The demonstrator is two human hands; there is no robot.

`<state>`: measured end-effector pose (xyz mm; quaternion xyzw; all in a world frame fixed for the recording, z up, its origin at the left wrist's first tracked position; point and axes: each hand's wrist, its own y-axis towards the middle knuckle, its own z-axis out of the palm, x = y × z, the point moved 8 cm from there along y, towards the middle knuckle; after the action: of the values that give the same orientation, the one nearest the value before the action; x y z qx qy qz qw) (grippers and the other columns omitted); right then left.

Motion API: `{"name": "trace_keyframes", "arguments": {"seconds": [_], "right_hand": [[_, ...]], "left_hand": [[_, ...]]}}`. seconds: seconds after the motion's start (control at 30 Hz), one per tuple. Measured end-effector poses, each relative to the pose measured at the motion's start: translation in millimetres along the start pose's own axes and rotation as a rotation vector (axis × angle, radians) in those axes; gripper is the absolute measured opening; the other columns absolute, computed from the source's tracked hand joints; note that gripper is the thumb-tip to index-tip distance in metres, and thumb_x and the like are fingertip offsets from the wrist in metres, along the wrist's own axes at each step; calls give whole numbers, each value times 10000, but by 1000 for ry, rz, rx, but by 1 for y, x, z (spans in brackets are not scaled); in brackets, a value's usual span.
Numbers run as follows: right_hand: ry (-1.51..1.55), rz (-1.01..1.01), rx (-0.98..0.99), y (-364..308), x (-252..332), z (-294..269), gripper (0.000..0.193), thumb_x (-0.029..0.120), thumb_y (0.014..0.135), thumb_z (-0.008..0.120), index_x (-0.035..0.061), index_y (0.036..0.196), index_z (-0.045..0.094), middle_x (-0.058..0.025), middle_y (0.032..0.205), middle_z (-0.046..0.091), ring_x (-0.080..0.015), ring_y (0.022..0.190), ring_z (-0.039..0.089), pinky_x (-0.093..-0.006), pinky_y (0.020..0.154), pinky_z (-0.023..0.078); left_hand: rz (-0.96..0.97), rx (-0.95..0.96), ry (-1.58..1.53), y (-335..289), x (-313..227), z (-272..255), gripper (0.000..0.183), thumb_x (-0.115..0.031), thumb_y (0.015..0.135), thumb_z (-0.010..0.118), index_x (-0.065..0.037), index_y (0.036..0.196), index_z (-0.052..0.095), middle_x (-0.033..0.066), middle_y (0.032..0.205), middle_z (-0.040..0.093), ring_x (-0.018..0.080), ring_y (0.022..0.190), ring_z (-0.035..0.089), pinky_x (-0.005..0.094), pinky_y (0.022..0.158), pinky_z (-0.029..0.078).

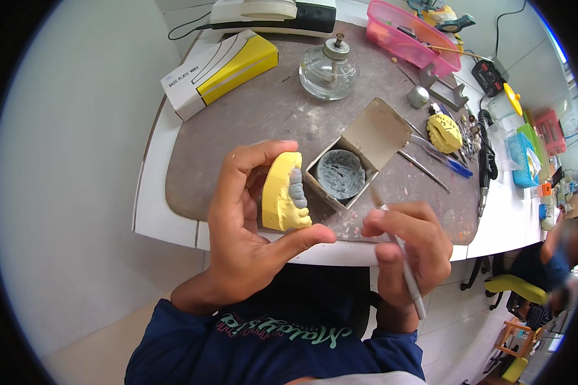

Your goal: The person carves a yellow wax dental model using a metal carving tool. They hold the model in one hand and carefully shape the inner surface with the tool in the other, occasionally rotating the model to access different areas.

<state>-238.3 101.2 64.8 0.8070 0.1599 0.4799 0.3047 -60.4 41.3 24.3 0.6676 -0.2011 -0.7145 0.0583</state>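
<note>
1. While the left hand (250,224) holds the yellow dental cast (281,196) upright just above the bench edge, its fingers (257,154) and thumb close on the cast's top and base, which turns the grey wax teeth (297,190) toward the right hand.
2. The right hand (408,247) has its fingers closed pen-style on a slim metal carving instrument (404,263); the tip points up toward the cast, apparently for fine control.
3. Just beyond the cast, an open small box (359,154) with a round grey dish inside stands within easy reach.
4. Farther back stand a glass spirit lamp (329,70) and a yellow-and-white carton (218,72).
5. To the right lie a second yellow cast (444,133) and loose hand tools.
6. The bench (250,122) has a grey, dusty, stained work mat on a white top; the room beyond shows a pale floor and another workstation.
</note>
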Motion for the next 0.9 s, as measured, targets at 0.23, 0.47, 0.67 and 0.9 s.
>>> {"name": "trace_keyframes", "arguments": {"seconds": [0.23, 0.47, 0.67, 0.9], "right_hand": [[37, 127, 187, 32, 7, 36, 331, 265, 752, 862, 18, 929, 733, -71, 790, 618, -134, 649, 560, -258, 580, 430], [201, 268, 329, 36, -5, 39, 187, 133, 797, 819, -5, 843, 702, -53, 777, 613, -97, 650, 515, -262, 594, 393], [281, 368, 413, 47, -14, 34, 171, 134, 881, 746, -14, 832, 675, -27, 714, 604, -70, 648, 525, -246, 581, 379], [-163, 178, 43, 61, -7, -4, 202, 110, 928, 669, -5, 791, 574, 26, 647, 483, -34, 604, 413, -234, 543, 298]], "left_hand": [[172, 21, -15, -7, -1, 2, 794, -180, 766, 887, 7, 1383, 422, 79, 1159, 567, 141, 1015, 600, 293, 904, 508], [233, 153, 236, -7, -15, 11, 895, -347, 835, 818, 44, 1479, 335, 144, 1151, 622, 203, 1089, 613, 358, 980, 501], [112, 219, -148, -4, -7, 12, 684, -128, 872, 777, 6, 1434, 412, 185, 1344, 531, 250, 1274, 541, 377, 1066, 461], [132, 145, -182, -2, -6, 2, 573, 20, 795, 806, -34, 1230, 436, 172, 1181, 627, 275, 1236, 582, 394, 1027, 525]]}}
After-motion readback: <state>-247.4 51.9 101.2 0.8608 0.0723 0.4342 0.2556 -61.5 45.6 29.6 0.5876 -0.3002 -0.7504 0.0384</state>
